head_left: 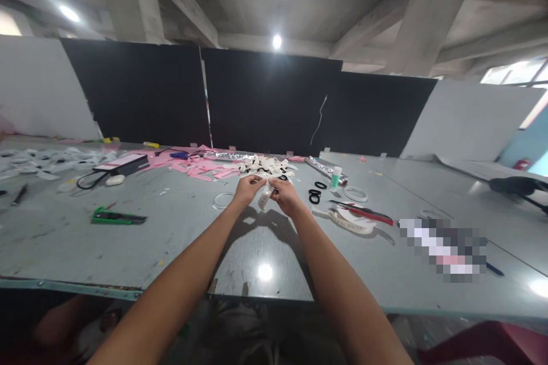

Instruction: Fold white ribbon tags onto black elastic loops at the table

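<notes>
Both of my arms reach out over a grey table [128,251]. My left hand [247,189] and my right hand [284,195] meet above the table's middle and together pinch a small white strip [265,198] that hangs between the fingers. Just beyond the hands lies a heap of similar white pieces [265,166]. A clear tape ring [222,201] rests on the table left of my left hand.
Pink scraps [201,167] spread behind the heap. A green cutter [117,217] and a dark box [124,164] lie to the left. Right of the hands are black rings [315,195], a small bottle [335,178], a white tape roll [355,193] and red-handled scissors [363,214]. Black panels stand behind.
</notes>
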### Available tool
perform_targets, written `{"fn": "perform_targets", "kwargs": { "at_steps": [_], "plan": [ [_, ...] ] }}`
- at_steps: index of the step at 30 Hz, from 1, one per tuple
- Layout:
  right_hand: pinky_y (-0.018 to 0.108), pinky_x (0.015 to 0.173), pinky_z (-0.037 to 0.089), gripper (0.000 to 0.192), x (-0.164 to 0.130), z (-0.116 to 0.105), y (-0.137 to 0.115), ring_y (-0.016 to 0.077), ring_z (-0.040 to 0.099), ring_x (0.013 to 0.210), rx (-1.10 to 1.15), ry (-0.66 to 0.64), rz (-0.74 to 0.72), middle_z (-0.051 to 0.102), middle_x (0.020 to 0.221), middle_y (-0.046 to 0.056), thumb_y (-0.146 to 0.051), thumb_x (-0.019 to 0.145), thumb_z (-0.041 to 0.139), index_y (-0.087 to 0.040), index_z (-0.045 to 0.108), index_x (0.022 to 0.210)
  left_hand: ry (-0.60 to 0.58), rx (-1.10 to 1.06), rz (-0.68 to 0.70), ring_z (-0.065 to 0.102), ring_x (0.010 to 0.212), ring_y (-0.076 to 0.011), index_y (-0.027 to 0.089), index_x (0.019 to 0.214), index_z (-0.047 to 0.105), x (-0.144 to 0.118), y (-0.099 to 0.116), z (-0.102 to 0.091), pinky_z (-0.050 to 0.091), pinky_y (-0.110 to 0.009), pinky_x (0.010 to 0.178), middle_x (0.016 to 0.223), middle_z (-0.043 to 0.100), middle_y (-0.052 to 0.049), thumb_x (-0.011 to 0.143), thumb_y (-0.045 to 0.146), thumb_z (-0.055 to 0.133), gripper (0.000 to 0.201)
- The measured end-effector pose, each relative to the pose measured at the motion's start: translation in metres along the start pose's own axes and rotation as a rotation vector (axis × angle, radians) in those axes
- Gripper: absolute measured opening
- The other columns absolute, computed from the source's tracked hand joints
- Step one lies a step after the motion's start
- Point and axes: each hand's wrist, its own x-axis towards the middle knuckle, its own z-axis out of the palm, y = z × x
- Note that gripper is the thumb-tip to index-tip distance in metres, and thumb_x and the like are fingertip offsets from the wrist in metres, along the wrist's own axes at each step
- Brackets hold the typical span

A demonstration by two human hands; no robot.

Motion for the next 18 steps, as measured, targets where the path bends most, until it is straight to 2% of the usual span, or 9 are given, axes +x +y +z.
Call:
{"fn": "perform_targets", "kwargs": {
  "at_steps": [5,10,13,18],
  "plan": [
    [0.025,0.059,0.052,0.017,0.004,0.001,0.001,0.0140,0.060,0.065,0.067,0.053,-0.009,0.065,0.072,0.003,-0.026,0.070,0.056,-0.016,0.063,0.081,0.029,-0.196,-0.145,0.051,0.058,-0.0109,0.015,0.066,0.064,0.001,-0.004,0.002,0.034,-0.023,0.056,0.060,0.059,0.001,0.060,0.040,0.068,0.026],
    [0.024,0.062,0.049,0.034,0.006,0.000,0.002,0.0119,0.061,0.067,0.051,0.066,-0.085,0.067,0.078,0.000,-0.022,0.058,0.070,-0.019,0.061,0.091,0.022,-0.399,-0.245,0.053,0.056,-0.0098,0.015,0.075,0.064,0.003,-0.008,0.004,0.034,-0.022,0.053,0.068,0.063,-0.001,0.057,0.042,0.071,0.034],
    [0.025,0.062,0.049,0.031,0.007,-0.001,0.003,0.0130,0.061,0.067,0.013,0.128,-0.110,0.067,0.076,0.001,-0.030,0.057,0.073,-0.018,0.060,0.083,-0.005,-0.403,-0.244,0.053,0.054,-0.0105,0.014,0.075,0.065,0.003,-0.010,0.006,0.035,-0.023,0.052,0.066,0.063,-0.002,0.057,0.043,0.072,0.035],
    [0.024,0.053,0.047,0.030,0.011,-0.003,0.005,0.0132,0.058,0.056,-0.074,0.313,-0.136,0.062,0.062,-0.001,-0.036,0.056,0.072,-0.016,0.061,0.075,-0.013,-0.338,-0.212,0.053,0.054,-0.0095,0.014,0.074,0.067,0.003,-0.010,0.008,0.033,-0.022,0.053,0.066,0.064,-0.003,0.057,0.041,0.072,0.033]
  ]
}}
